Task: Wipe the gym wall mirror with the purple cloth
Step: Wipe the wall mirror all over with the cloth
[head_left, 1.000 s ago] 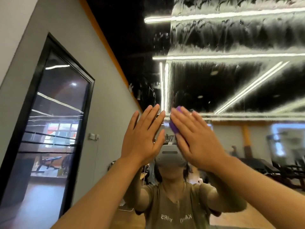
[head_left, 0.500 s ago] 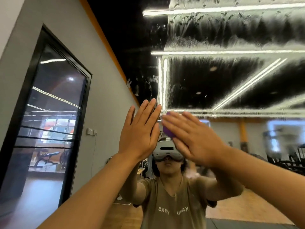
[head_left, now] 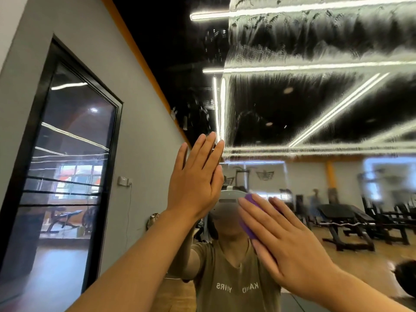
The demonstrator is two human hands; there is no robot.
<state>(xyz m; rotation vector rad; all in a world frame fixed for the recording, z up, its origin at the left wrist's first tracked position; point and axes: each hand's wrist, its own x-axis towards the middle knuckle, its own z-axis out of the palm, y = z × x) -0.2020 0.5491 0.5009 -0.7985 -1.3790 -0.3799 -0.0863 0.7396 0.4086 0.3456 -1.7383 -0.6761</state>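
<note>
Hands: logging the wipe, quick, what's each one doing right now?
Left hand: open, fingers straight, flat against the mirror, holding nothing.
Right hand: open, straight fingers pressing the purple cloth to the mirror.

Mostly hidden under the right hand (head_left: 290,248), the purple cloth (head_left: 248,218); blurred, reflected gym benches (head_left: 346,219) at frame right.

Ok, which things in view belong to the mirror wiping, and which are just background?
Part of the job:
streaky gym wall mirror
crumpled purple cloth, pressed flat under the right hand
left hand, flat against the glass

Just background:
black-framed glass door
small white wall switch
reflected black weight benches
</note>
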